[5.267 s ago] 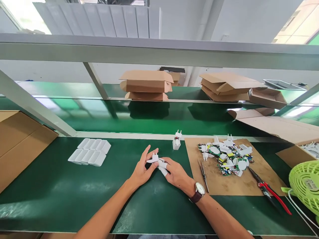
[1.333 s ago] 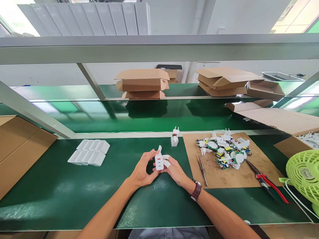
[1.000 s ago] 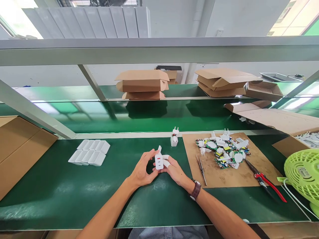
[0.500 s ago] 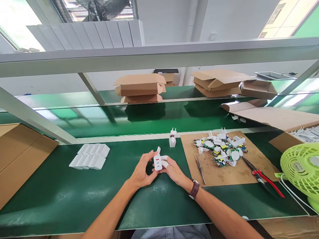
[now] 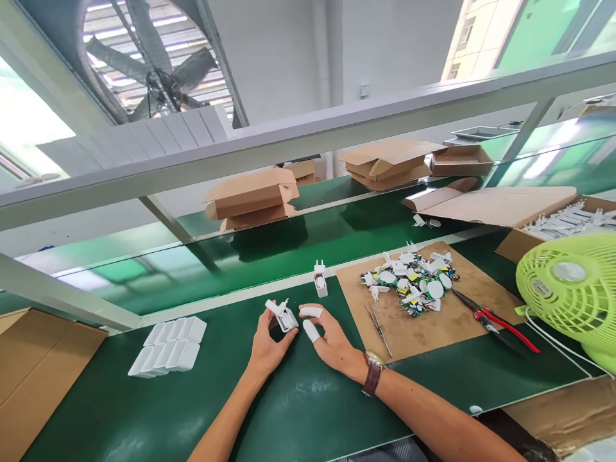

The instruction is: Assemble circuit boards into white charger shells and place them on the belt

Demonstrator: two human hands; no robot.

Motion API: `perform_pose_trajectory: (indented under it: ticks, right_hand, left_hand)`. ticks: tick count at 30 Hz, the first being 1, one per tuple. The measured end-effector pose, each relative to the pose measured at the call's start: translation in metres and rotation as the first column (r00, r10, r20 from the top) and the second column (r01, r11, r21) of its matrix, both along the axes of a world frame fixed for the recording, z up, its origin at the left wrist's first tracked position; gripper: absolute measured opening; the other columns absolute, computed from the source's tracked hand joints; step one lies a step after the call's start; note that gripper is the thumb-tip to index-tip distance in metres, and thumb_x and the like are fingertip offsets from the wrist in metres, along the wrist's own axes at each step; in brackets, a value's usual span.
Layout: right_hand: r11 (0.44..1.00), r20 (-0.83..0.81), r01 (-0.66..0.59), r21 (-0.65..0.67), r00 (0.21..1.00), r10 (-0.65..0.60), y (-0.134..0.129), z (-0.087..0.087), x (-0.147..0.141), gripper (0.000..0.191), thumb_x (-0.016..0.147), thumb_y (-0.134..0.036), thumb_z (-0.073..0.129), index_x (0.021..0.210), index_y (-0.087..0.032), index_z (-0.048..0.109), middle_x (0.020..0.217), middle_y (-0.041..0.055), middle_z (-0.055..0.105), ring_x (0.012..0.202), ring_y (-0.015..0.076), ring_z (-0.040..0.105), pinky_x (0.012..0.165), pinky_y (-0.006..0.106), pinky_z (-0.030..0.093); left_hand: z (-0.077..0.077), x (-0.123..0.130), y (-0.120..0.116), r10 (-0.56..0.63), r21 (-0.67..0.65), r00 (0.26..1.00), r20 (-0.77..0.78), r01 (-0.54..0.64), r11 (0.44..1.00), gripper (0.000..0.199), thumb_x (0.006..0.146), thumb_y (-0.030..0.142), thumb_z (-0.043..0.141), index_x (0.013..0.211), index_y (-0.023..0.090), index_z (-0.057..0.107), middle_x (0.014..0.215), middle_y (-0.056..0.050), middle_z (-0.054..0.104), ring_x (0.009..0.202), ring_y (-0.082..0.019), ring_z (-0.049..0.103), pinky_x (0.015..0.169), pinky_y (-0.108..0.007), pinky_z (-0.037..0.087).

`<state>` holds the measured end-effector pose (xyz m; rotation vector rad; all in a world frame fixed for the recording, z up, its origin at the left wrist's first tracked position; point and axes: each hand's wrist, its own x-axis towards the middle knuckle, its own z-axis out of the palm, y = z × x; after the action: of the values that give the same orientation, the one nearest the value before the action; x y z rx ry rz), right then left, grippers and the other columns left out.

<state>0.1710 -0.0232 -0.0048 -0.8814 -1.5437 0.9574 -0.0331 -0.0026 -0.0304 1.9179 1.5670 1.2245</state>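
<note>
**White charger (image 5: 289, 321) sits open end up in the left hand (image 5: 269, 346)**

On my feed the left grip is closed around the charger, thumb in front, above the green worktop (image 5: 308, 404). The housing's open end faces up toward my camera; foreshortening keeps me from judging its long axis. The plug piece (image 5: 278, 309) lies tilted across the top, its long side slanting from upper left to lower right, pins up and rightward.

I see the right hand (image 5: 334, 346) just beside it, grip slack, fingers apart from the charger and two wearing white covers (image 5: 310, 330).

A second charger (image 5: 321, 286) stands upright beyond the right fingertips, pins up, the closest obstacle. Rows of white housings (image 5: 180, 355) sit to the left. To the right, a brown sheet (image 5: 423, 337) carries tweezers (image 5: 378, 329), a heap of circuit boards (image 5: 409, 282) and part of the red-handled pliers (image 5: 495, 317), near a green fan (image 5: 563, 289).
</note>
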Motion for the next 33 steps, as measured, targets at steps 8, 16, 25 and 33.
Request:
perform_pose_trajectory:
  ticks: [8,16,25,33]
  right_hand:
    - [0.953,0.103,0.152,0.264,0.978,-0.184,0.021,-0.009,0.02,0.041,0.091,-0.008,0.046,0.127,-0.024,0.057,0.135,0.0122,0.058,0.12,0.0224,0.06,0.104,0.044,0.053]
    - [0.87,0.292,-0.013,0.492,0.944,-0.152,0.013,-0.011,0.013,0.038,0.091,-0.004,0.045,0.12,-0.022,0.062,0.126,0.0137,0.064,0.118,0.0242,0.062,0.101,0.044,0.057]
    - [0.849,0.398,-0.164,0.503,0.916,-0.058,-0.003,-0.019,0.01,0.036,0.087,-0.001,0.048,0.112,-0.021,0.066,0.132,0.0183,0.064,0.124,0.0316,0.062,0.096,0.055,0.06]
    - [0.842,0.427,-0.22,0.492,0.904,-0.013,-0.011,-0.021,0.006,0.036,0.092,-0.003,0.046,0.115,-0.021,0.067,0.132,0.0174,0.064,0.124,0.0306,0.062,0.095,0.054,0.061]
  left_hand:
    - [0.017,0.033,0.069,-0.117,-0.098,0.986,0.117,0.129,0.987,0.071,0.073,0.039,0.08,0.134,0.019,0.05,0.116,-0.012,0.071,0.083,-0.022,0.07,0.081,-0.043,0.059]
    - [-0.002,0.06,0.078,-0.195,-0.114,0.951,0.24,0.227,0.967,0.074,0.075,0.034,0.079,0.14,0.021,0.046,0.132,-0.017,0.064,0.101,-0.024,0.071,0.087,-0.043,0.06]
    - [0.037,-0.064,0.004,0.108,0.025,0.984,-0.143,-0.106,0.994,0.052,0.088,0.042,0.067,0.135,0.025,0.055,0.134,-0.013,0.063,0.118,-0.029,0.065,0.095,-0.049,0.057]
    - [0.049,-0.173,-0.064,0.604,0.416,0.595,-0.531,-0.437,0.797,0.021,0.09,0.038,0.062,0.095,0.019,0.069,0.123,-0.019,0.065,0.127,-0.041,0.051,0.099,-0.064,0.045]
